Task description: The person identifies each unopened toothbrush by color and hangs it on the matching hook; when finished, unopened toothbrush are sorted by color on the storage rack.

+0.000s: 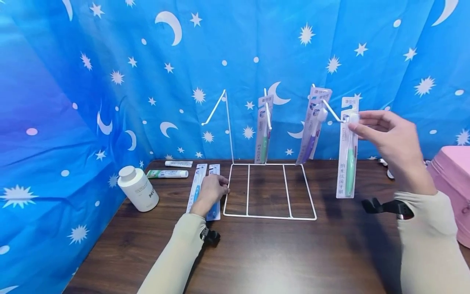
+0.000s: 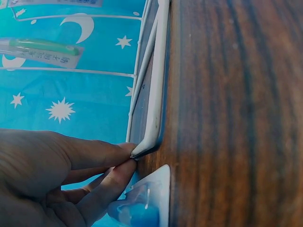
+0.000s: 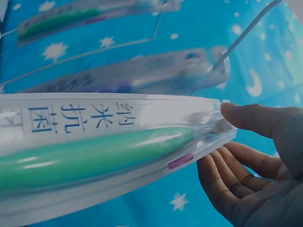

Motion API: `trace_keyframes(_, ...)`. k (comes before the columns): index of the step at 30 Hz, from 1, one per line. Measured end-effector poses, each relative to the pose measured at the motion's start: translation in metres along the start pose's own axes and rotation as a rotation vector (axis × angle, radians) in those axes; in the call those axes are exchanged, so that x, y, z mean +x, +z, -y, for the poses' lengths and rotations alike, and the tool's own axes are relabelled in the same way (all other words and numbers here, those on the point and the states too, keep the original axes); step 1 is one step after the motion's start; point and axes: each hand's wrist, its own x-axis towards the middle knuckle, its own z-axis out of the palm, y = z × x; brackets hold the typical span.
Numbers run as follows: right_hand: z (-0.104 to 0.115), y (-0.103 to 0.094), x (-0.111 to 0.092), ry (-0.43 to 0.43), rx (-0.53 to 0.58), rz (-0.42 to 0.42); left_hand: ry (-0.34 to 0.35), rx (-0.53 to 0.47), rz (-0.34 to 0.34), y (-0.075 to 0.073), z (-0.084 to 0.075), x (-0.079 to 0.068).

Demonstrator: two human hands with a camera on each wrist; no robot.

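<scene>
A packaged green toothbrush (image 1: 351, 163) hangs upright from my right hand (image 1: 391, 141), whose thumb and fingers pinch the pack near the brush head. The top of the pack is right by the tip of the rack's right hook (image 1: 334, 111). My left hand (image 1: 211, 192) pinches the left side of the white wire rack (image 1: 269, 217), thumb and finger meeting on its frame in the left wrist view. Packaged purple toothbrushes (image 1: 313, 136) hang on the right hook, and a green one (image 1: 263, 139) on the middle hook. The left hook (image 1: 213, 108) carries nothing.
Two packaged blue toothbrushes (image 1: 197, 183) lie left of the rack, one partly under my left hand. Beyond them are a green-and-white tube (image 1: 169, 174), a small white tube (image 1: 178, 163) and a white bottle (image 1: 141, 190). A pink object (image 1: 449, 175) stands at the right edge.
</scene>
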Motion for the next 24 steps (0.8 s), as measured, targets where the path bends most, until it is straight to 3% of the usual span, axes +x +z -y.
trace_keyframes(6, 0.029, -0.005, -0.019, -0.067, 0.024, -0.099, 0.003, -0.004, -0.001, 0.004, -0.001, -0.001)
trace_keyframes(12, 0.059, -0.005, -0.039, -0.163, -0.025, -0.130, -0.002, 0.007, -0.007, 0.003, -0.001, -0.001)
trace_keyframes(17, 0.078, 0.003, -0.056, -0.246, -0.133, -0.086, -0.010, 0.010, 0.001, 0.002, -0.001, 0.000)
trace_keyframes(24, 0.095, 0.029, -0.068, -0.338, -0.072, 0.048, 0.006, 0.027, -0.019, 0.001, 0.000, 0.000)
